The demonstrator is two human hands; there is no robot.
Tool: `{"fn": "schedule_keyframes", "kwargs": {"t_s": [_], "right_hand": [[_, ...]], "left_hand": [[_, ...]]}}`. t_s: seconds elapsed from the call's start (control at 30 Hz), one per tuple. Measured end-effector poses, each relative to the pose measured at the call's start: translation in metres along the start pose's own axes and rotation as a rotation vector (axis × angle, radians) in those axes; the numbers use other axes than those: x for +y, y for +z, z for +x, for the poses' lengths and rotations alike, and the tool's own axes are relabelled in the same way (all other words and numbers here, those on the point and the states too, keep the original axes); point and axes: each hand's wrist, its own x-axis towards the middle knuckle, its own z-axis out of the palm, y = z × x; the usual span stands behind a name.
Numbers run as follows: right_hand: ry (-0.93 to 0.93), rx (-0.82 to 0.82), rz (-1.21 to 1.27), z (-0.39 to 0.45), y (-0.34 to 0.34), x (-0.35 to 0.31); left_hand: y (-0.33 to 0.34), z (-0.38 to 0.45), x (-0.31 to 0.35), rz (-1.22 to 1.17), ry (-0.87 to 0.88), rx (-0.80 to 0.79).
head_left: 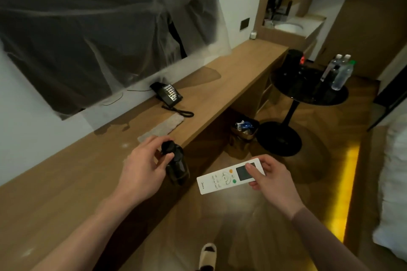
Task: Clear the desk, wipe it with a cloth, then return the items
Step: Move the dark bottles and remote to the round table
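Left hand (143, 166) gripped dark bottle (177, 164) by its cap at frame centre, right hand (272, 179) pinched white remote (229, 176), its logo unreadable, grey cloth (161, 126) lay on desk (66, 182) beside black phone (168, 93).

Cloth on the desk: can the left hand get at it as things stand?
Probably not yet. The left hand grips a dark bottle by its cap, so it is occupied. The cloth lies flat just beyond it on the desk, with nothing in between; free the hand and it looks reachable.
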Motion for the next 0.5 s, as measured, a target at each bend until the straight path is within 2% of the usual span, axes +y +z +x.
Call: {"fn": "schedule_keyframes", "kwargs": {"t_s": [0.23,0.37,0.5], "right_hand": [[0.068,0.069,-0.01,0.088,-0.065,0.021],[0.049,0.105,-0.1,0.147,-0.106,0.029],[0.051,0.13,-0.061,0.198,-0.147,0.033]], "left_hand": [[0.077,0.092,0.048,-0.041,0.062,-0.025],[0.12,0.148,0.071,-0.052,0.075,-0.051],[0.159,0.207,0.093,-0.058,0.105,-0.078]]}}
